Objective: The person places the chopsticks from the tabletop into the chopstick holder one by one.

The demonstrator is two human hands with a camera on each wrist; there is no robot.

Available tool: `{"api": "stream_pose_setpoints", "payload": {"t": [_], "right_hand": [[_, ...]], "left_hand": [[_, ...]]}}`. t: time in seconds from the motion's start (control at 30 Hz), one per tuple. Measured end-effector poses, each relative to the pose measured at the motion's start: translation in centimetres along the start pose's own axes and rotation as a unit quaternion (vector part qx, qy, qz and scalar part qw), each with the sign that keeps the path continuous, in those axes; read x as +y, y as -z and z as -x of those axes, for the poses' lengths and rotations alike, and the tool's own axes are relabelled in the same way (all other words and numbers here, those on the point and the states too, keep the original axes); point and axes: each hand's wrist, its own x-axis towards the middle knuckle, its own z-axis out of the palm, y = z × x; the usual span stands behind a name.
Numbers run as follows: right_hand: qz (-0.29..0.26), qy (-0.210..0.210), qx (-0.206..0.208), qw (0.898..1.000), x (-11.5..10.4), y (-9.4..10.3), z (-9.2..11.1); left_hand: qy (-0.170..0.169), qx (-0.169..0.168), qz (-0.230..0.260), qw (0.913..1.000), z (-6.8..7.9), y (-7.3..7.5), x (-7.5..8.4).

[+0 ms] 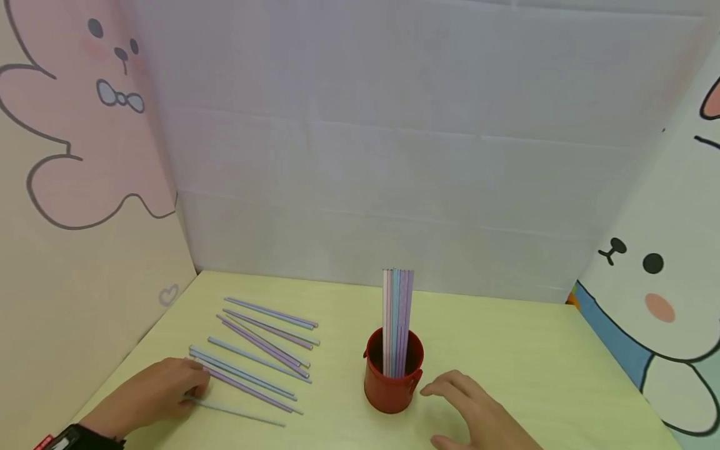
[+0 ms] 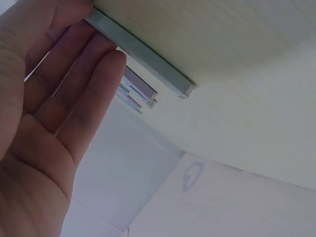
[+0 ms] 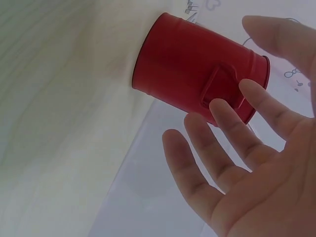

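Observation:
At the lower left, my left hand (image 1: 169, 390) pinches one end of a thin grey-green stick (image 1: 242, 412) between thumb and fingers. Its square end shows close up in the left wrist view, where the grey-green stick (image 2: 143, 54) runs out from under the thumb. A red metal cup (image 1: 388, 394) stands right of centre, holding an upright bundle of pink, blue and purple sticks (image 1: 398, 319). My right hand (image 1: 478, 409) is beside the cup with fingers spread and nothing in it. In the right wrist view its fingertips overlap the side handle of the red cup (image 3: 182, 64).
Several blue, purple and pale sticks (image 1: 253, 359) lie slantwise on the left half of the pale yellow table (image 1: 506, 350). A white wall (image 1: 394, 156) rises at the back, with cartoon-printed side panels (image 1: 95, 156) left and right.

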Motion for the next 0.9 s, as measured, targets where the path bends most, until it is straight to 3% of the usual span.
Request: {"api": "stream_pose_setpoints", "payload": {"t": [0.17,0.27,0.4,0.57,0.77,0.9], "right_hand": [[0.008,0.009,0.009,1.000,0.4,0.2,0.1],[0.019,0.045,0.043,0.998,0.3,0.6,0.0],[0.035,0.119,0.100,0.987,-0.4,1.4,-0.6],[0.032,0.152,0.123,0.980,-2.3,2.6,-1.8],[0.006,0.156,0.107,0.982,-5.5,3.7,-3.7],[-0.002,0.163,0.091,0.982,-7.3,4.0,-4.9]], "left_hand": [[-0.017,0.012,0.025,0.9995,-0.3,-0.2,0.7],[-0.036,0.038,0.023,0.9984,-1.0,0.2,1.6],[-0.054,0.059,0.024,0.9965,-2.6,1.3,3.6],[-0.062,0.051,0.028,0.9964,-5.2,3.1,6.5],[-0.094,0.076,0.020,0.9925,-9.4,4.2,10.1],[-0.106,0.073,0.019,0.9915,-12.4,4.6,12.0]]}}
